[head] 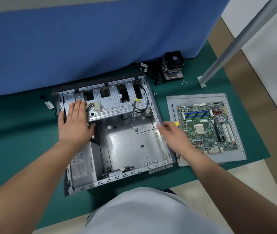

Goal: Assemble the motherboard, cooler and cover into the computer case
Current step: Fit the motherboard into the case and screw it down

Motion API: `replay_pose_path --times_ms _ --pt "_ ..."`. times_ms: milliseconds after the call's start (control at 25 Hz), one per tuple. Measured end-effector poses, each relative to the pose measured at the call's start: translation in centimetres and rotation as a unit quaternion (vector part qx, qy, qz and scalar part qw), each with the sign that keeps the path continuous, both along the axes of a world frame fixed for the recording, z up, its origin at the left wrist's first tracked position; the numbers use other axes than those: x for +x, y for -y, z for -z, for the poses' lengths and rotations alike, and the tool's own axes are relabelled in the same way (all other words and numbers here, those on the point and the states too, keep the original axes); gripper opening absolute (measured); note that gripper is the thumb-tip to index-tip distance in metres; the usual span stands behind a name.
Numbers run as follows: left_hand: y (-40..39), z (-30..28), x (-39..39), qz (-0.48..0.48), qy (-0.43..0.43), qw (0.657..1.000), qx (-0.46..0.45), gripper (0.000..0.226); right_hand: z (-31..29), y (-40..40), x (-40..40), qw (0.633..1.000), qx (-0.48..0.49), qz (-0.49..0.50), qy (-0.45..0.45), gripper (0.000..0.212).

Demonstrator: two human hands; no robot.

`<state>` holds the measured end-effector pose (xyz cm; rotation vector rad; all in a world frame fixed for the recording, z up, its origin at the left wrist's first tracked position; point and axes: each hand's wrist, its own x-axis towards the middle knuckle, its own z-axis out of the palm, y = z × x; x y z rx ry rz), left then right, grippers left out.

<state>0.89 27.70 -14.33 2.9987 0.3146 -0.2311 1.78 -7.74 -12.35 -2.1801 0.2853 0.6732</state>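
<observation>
The open grey computer case [134, 142] lies flat on a green mat, its inside bare apart from the power supply [82, 166] at the near left. My left hand [74, 122] rests flat with straight fingers on the drive cage [117, 105] at the case's far left. My right hand [173, 132], blurred, touches the case's right wall with loosely bent fingers. To the right, the green motherboard [207, 127] lies on the grey cover panel [232, 154]. The black-fanned cooler [172, 66] stands behind the case.
A yellow-handled screwdriver [175, 115] lies on the cover panel left of the motherboard. Small screws [184, 82] sit near the cooler. A blue cloth-covered table [100, 39] rises behind the mat. A grey metal leg [227, 53] slants down at the right.
</observation>
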Motion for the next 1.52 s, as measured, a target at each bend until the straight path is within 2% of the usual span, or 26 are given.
replay_pose_path --times_ms 80,160,280,440,720,960,1040,1200,1520 --pt "0.1 -0.4 1.3 0.023 0.000 1.000 -0.008 0.092 -0.2 -1.8 -0.7 0.995 -0.059 -0.078 -0.018 0.068" --pt "0.1 -0.6 2.5 0.065 -0.008 0.998 -0.007 0.096 -1.0 -2.4 -0.5 0.987 -0.108 -0.112 -0.049 0.066" --pt "0.3 -0.3 3.2 0.090 -0.002 0.996 -0.002 0.090 -2.4 -2.0 -0.5 0.972 -0.147 -0.140 -0.119 0.074" --pt "0.3 -0.1 2.9 0.088 0.020 0.996 0.001 0.077 -3.1 -2.2 -2.5 0.962 -0.169 -0.121 -0.177 0.080" --pt "0.0 -0.6 2.4 0.119 -0.005 0.993 0.026 0.082 -2.8 -2.3 -2.3 0.952 -0.217 -0.168 -0.133 0.086" --pt "-1.9 -0.9 0.0 0.059 -0.035 0.997 0.035 0.079 -2.4 -3.3 0.7 0.948 -0.209 -0.225 -0.083 0.081" --pt "-2.5 -1.1 -1.1 0.032 -0.044 0.998 0.040 0.076 -2.2 -3.6 2.1 0.946 -0.210 -0.243 -0.042 0.070" --pt "-2.9 -1.0 -3.8 -0.007 -0.070 0.996 0.060 0.078 -2.5 -4.6 5.8 0.927 -0.250 -0.273 0.052 0.025" --pt "2.0 -0.7 -9.3 -0.085 -0.066 0.994 0.017 0.081 -3.2 -6.7 12.7 0.879 -0.329 -0.327 0.112 0.015"
